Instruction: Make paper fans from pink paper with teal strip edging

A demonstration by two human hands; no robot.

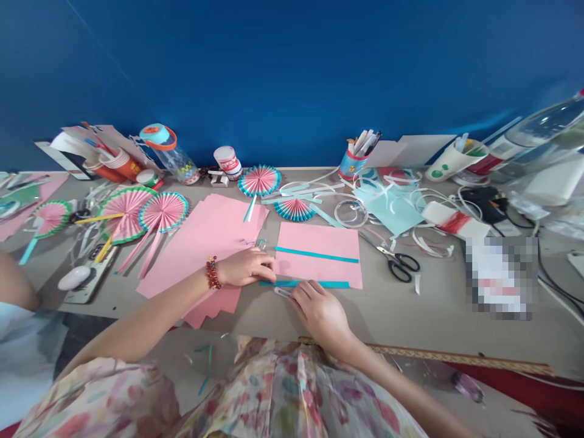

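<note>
A pink paper sheet (319, 237) lies in front of me with one blue paper strip (317, 253) across it. Along its lower edge runs a second blue strip (335, 285). My left hand (249, 266), wearing a red beaded bracelet (212, 272), pinches the left end of this lower strip. Curled over the strip's middle is my right hand (322, 310); a small pale oblong thing (281, 292) pokes out from under its fingers, its kind unclear. Black-handled scissors (401, 266) rest to the right of the sheet. More pink sheets (205, 237) are fanned out under my left forearm.
Pleated paper fans (164, 212) lie at the left and back. Loose white strips, pale blue paper (387, 207) and a pen cup (353, 163) stand behind. A blurred-out item (499, 280) and bottles (515, 143) are at the right. Another person's arm (16, 283) shows at far left.
</note>
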